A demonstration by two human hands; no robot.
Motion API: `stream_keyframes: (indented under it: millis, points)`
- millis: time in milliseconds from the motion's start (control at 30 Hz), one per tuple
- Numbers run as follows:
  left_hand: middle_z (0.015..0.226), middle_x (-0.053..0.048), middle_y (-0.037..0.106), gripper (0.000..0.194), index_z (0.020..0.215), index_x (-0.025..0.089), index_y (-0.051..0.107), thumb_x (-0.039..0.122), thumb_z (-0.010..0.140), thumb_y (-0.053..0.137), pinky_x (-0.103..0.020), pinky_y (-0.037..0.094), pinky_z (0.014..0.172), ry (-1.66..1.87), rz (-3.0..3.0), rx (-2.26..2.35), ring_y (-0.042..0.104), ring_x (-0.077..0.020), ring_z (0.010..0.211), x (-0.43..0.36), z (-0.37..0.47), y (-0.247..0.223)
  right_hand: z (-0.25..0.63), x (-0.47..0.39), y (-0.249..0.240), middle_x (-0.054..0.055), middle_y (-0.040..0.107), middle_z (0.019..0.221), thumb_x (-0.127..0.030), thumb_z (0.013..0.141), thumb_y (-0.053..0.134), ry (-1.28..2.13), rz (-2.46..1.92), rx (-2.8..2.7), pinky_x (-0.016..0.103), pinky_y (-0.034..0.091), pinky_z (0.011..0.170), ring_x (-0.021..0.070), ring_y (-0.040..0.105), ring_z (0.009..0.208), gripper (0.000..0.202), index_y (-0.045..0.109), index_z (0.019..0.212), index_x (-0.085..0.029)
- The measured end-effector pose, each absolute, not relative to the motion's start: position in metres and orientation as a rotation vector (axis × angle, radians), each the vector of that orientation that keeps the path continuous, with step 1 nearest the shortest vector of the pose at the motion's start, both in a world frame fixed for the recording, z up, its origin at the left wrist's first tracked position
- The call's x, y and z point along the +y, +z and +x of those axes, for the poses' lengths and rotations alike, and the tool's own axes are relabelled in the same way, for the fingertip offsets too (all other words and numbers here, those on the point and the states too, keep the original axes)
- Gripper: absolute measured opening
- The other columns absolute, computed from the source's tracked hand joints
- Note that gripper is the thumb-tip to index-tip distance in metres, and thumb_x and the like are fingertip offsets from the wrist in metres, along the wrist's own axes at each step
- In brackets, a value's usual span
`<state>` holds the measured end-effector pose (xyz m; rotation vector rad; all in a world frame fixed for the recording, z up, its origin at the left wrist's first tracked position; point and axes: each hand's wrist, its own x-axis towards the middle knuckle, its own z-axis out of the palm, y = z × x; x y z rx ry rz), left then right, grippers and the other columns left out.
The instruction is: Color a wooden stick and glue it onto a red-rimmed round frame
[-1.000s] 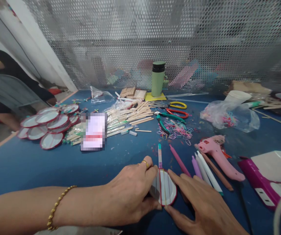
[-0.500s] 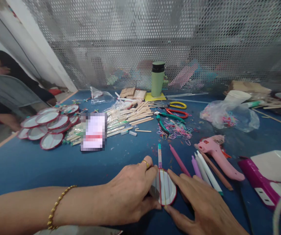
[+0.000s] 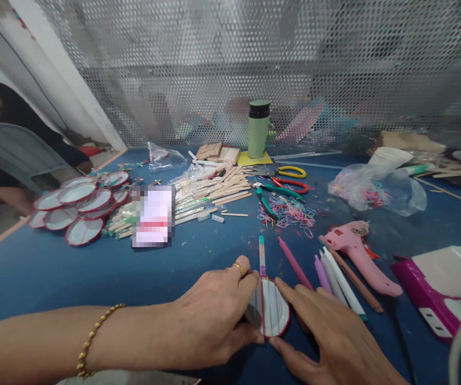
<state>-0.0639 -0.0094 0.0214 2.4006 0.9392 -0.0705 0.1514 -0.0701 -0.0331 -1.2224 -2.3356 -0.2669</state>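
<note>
A round white disc with a red rim [image 3: 274, 310] lies on the blue table in front of me, with thin bands across it. From its far edge a flat stick [image 3: 262, 254] with a teal tip points away from me. My left hand [image 3: 218, 310] grips the disc's left side between fingers and thumb. On the right side, my right hand [image 3: 327, 331] has its fingertips at the top and bottom of the rim, thumb and fingers round the edge. Just beyond my right hand lie a pink stick [image 3: 293, 262] and several purple, white and brown ones.
Red-rimmed discs [image 3: 85, 231] are piled at left, beside wooden sticks [image 3: 230, 184] and a blurred rectangle [image 3: 154, 216]. Pliers [image 3: 266, 203] and rubber bands [image 3: 290, 214] lie mid-table. A green bottle [image 3: 258, 131] stands behind; a pink glue gun [image 3: 361, 254] and magenta power strip [image 3: 427, 299] lie right.
</note>
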Motion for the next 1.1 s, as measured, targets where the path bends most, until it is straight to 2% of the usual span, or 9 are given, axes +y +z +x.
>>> stream_keyframes:
  millis: [200,500,1100]
  points:
    - [0.114,-0.009,0.051,0.041,0.113,0.017,0.051,0.038,0.082,0.068,-0.041,0.056,0.079,-0.1,2.407,0.941,0.06,-0.0234,0.091,-0.009,-0.064,0.023,0.151,-0.07,-0.032,0.011,0.076,0.099,-0.036,0.092,0.049,-0.227,-1.235,-2.336,0.033,0.059,0.074,0.0219,0.073,0.086,0.039,0.063,0.12,-0.012]
    - [0.113,-0.008,0.051,0.042,0.113,0.018,0.05,0.04,0.082,0.068,-0.041,0.056,0.079,-0.092,2.412,0.942,0.06,-0.0226,0.091,-0.009,-0.064,0.02,0.149,-0.07,-0.032,0.01,0.076,0.096,-0.038,0.097,0.042,-0.255,-1.22,-2.31,0.033,0.058,0.073,0.0209,0.074,0.084,0.039,0.062,0.117,-0.011]
    - [0.113,-0.01,0.052,0.047,0.115,0.015,0.051,0.041,0.08,0.07,-0.04,0.057,0.077,-0.079,2.45,0.956,0.06,-0.0219,0.087,-0.01,-0.064,0.021,0.15,-0.065,-0.04,0.009,0.077,0.092,-0.04,0.099,0.035,-0.422,-1.164,-2.287,0.031,0.058,0.066,0.0199,0.075,0.076,0.042,0.064,0.113,-0.012]
